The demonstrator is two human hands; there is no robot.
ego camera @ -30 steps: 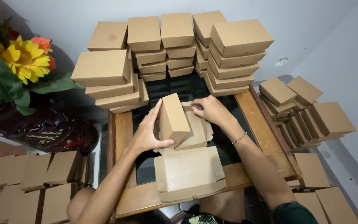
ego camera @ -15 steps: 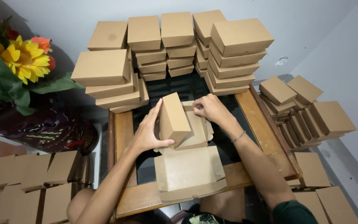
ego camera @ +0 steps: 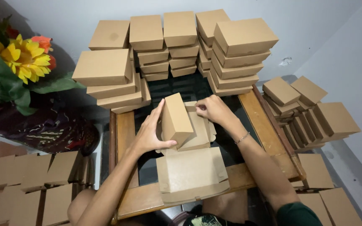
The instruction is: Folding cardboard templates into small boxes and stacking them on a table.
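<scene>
Dozens of plain brown cardboard boxes (ego camera: 239, 46) stand stacked at twelve o'clock on the dark glass-topped wooden table (ego camera: 269, 125). At centre, the left hand (ego camera: 149, 134) grasps a half-folded matte brown cardboard box (ego camera: 177, 119); the right hand (ego camera: 214, 109) pinches its flap at two o'clock. Flat blanks (ego camera: 191, 173) lie at six.

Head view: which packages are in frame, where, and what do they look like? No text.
Half-folded box: tan cardboard, table centre, left hand grips its side, right hand on a flap.
Flat blank: tan, near table edge.
Finished box stacks: tan, rectangular, along the far side.
Side pile: tan boxes, leaning, right of table.
Floor blanks: tan, flat, lower left.
</scene>
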